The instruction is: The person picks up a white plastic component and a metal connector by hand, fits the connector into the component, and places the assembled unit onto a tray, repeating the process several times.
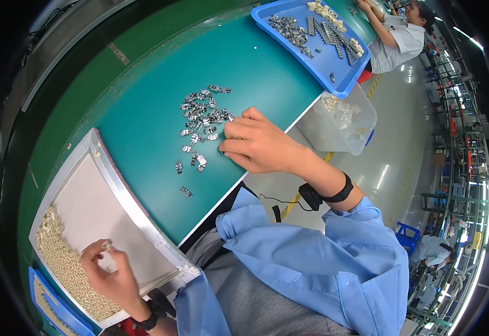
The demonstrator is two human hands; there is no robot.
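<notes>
My left hand (112,275) hovers over the white-framed tray (96,187) at the lower left, thumb and fingers pinching a small cream-coloured piece (106,246). Many similar small beige pieces (74,269) lie heaped along the tray's left side. On the green tabletop, my right hand (264,143) is at the right side of a loose pile of small silvery metal parts (200,115). Its fingers are curled together, with the fingertips against the pile's edge. Whatever sits between them is hidden.
A blue tray (334,84) with metal parts, strips and cream rings stands at the far end of the table. Below the table's right edge is a clear plastic bin (339,126). Another blue tray (60,305) lies lower left. A co-worker (398,42) sits at the far right.
</notes>
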